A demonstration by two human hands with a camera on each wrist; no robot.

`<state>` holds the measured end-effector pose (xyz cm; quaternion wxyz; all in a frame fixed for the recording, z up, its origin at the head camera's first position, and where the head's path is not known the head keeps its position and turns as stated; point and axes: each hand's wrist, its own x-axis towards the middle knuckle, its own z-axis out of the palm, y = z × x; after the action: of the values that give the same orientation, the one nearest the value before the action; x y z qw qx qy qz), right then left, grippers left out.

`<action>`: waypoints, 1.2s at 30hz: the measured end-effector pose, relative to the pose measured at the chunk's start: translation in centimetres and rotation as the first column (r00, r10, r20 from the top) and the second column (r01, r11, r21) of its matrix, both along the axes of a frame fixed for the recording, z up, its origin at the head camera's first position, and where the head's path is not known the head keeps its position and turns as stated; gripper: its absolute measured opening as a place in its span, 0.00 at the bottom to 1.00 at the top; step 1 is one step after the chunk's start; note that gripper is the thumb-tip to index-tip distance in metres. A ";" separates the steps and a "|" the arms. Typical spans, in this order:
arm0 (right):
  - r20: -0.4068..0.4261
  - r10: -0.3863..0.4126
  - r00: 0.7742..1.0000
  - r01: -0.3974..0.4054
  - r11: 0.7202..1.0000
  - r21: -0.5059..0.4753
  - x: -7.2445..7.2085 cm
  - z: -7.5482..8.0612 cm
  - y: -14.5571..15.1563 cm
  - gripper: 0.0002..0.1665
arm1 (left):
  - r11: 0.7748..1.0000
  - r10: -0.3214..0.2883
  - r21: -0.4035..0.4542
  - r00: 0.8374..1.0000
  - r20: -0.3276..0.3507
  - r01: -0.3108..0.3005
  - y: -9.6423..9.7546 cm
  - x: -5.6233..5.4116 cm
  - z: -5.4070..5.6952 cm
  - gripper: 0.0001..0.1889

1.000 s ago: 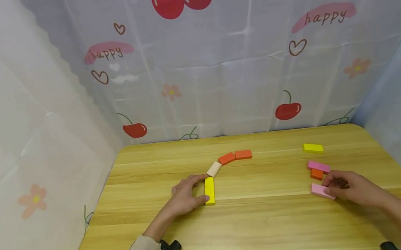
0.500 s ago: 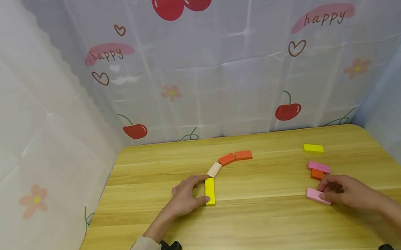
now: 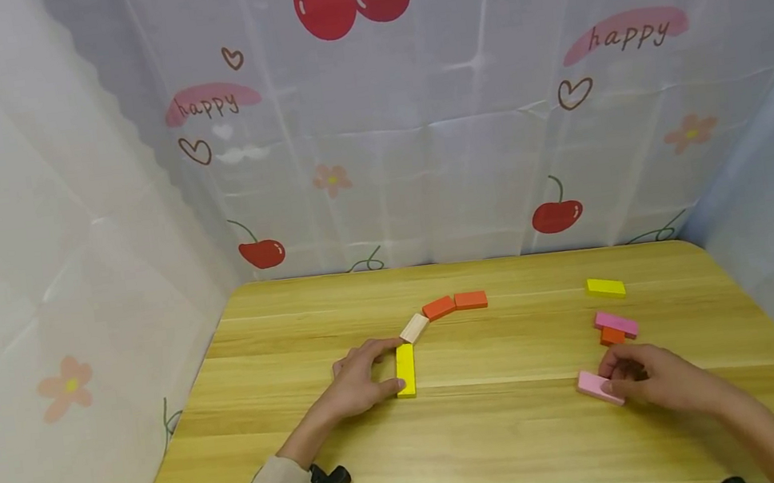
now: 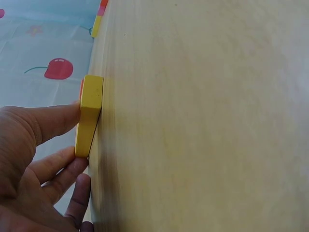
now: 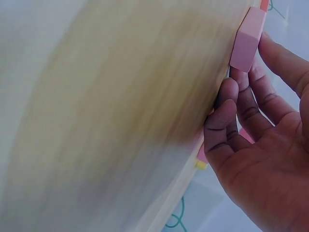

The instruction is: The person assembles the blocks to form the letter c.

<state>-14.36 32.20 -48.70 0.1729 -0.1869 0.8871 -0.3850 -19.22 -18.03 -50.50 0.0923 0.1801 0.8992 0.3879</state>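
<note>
My left hand (image 3: 359,380) spans a yellow wooden block (image 3: 406,370) lying flat at the left, its thumb at the near end and its index finger at the far end. The left wrist view shows the thumb against the yellow block (image 4: 90,116) and fingertips below it. A pale wood block (image 3: 414,327) and two orange-red blocks (image 3: 439,308) continue from it in a curve. At the right, my right hand (image 3: 665,378) pinches a light pink block (image 3: 597,387) by its right end, low over the table. Thumb and fingers hold that pink block (image 5: 247,41) in the right wrist view.
Beyond the right hand lie a darker pink block (image 3: 615,324) and an orange block (image 3: 612,335) side by side. Farther back is another yellow block (image 3: 605,288). A cherry-printed curtain (image 3: 419,149) stands around the wooden table (image 3: 500,453).
My right hand has carried the light pink block left and toward me, away from the orange and darker pink blocks. The left hand and the curved row stay in place.
</note>
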 end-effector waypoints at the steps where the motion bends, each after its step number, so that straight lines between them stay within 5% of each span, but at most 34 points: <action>1: -0.008 0.006 1.000 -0.006 1.000 -0.005 0.0 0.0 -0.2 0.07 | 1.000 0.000 0.000 1.000 -0.001 0.000 0.0 0.0 0.0 0.33; 16: 0.005 0.056 0.998 -0.055 0.998 -0.042 0.3 0.6 -3.4 0.08 | 1.000 -0.005 -0.007 1.000 -0.008 0.005 0.0 0.0 0.0 0.33; 25: -0.064 0.088 0.994 -0.091 0.995 -0.046 0.4 0.5 -5.0 0.07 | 1.000 -0.003 -0.009 1.000 -0.006 0.003 -0.1 -0.1 0.0 0.34; 36: 0.021 0.083 0.996 -0.083 0.996 0.013 0.2 1.0 -7.3 0.10 | 1.000 -0.009 -0.009 1.000 0.001 0.009 -0.1 -0.1 -0.2 0.33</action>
<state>-14.20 24.86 -47.71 0.1991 -0.2185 0.8793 -0.3733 -19.33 -18.14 -50.72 0.0953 0.1834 0.9000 0.3837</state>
